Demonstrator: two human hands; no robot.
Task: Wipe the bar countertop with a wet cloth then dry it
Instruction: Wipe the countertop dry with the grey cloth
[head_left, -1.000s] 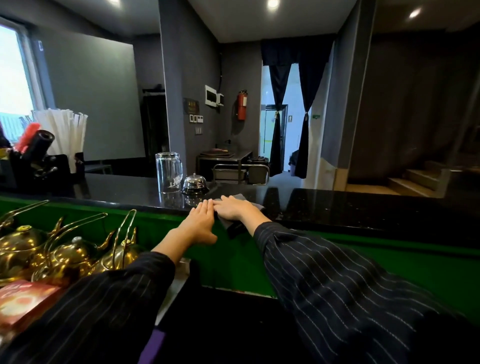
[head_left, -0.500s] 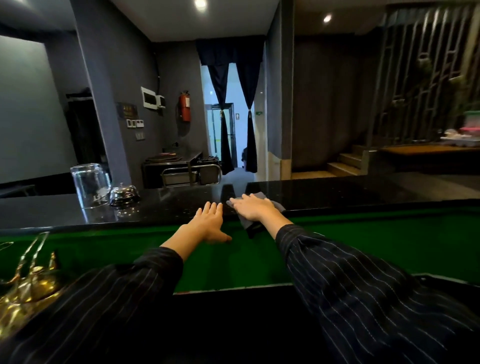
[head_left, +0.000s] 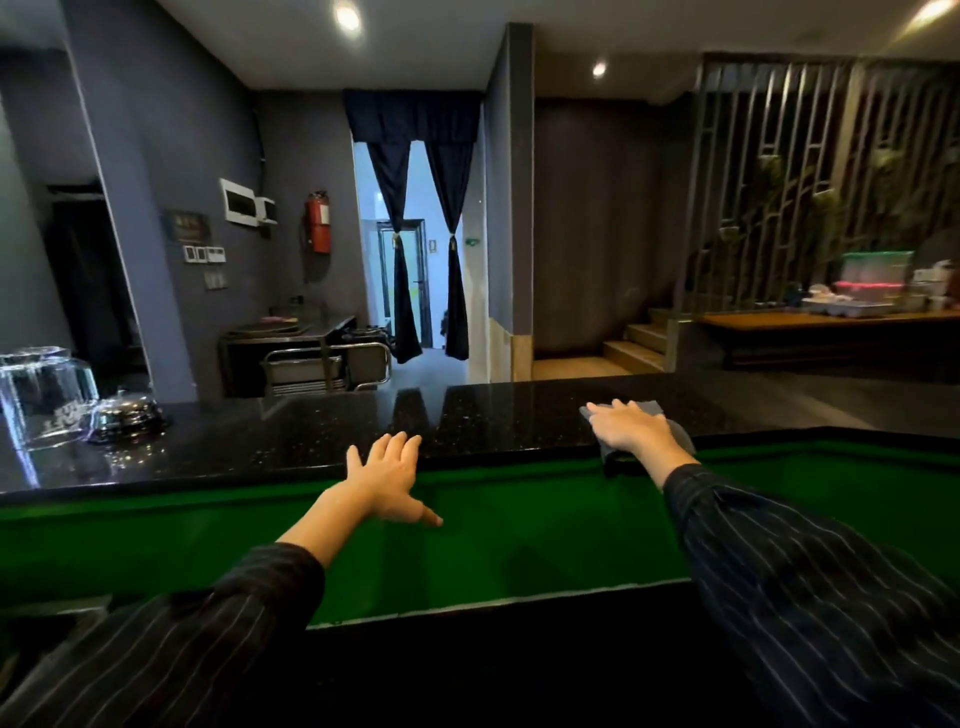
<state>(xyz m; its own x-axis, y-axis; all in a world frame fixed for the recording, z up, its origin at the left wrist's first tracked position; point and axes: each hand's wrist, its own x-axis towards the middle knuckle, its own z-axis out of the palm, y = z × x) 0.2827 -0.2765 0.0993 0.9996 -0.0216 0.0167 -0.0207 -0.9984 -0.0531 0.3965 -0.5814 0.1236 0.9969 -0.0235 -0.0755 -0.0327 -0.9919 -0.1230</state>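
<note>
The black speckled bar countertop runs across the view above a green front panel. My right hand lies flat, fingers straight, pressing a grey cloth onto the counter near its front edge on the right. Part of the cloth hangs over the edge under my wrist. My left hand rests with spread fingers on the counter's front edge at the middle, thumb pointing down over the green panel. About a forearm's length separates the two hands.
An upturned clear glass jug and a chrome service bell stand on the counter at the far left. Beyond the counter are a metal trolley, steps and a wooden table with containers at the right.
My right hand has slid the cloth to the right along the counter, away from my left hand. The view has turned right, so the jug and bell now sit at the left border.
</note>
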